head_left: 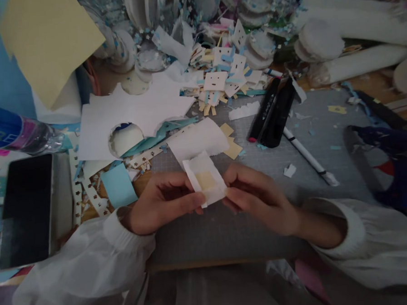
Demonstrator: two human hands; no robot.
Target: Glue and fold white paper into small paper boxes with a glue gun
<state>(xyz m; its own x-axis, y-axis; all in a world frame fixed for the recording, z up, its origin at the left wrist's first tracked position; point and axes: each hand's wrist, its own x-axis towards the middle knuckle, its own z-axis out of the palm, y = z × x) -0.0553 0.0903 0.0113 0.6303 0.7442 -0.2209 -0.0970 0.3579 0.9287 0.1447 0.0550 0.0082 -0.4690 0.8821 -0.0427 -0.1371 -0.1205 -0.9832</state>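
Desk: the desk (374,86) carried one grey cutting mat (255,222) reaching its near edge, buried in scraps toward the far edge.
White sheet: one large white sheet (133,113) with round cut-outs lay at the mat's far-left corner.
Phone: one dark phone (25,209) lay near the desk's left edge.
Markers: two black markers (273,112) lay side by side on the mat's far part, one white pen (308,156) just beside them.
Hands: the left hand (161,202) and right hand (257,197) each pinched an opposite side of the piece, above the mat's near middle.
Paper piece: one small white paper piece (205,177) with a yellow patch at its centre was held tilted between both hands.
Risk: judging by its thin, ragged edges, the piece could have torn if the pinching fingers pulled apart.
Risk: if a grip slackened, it could have dropped among similar white scraps and been hard to find.
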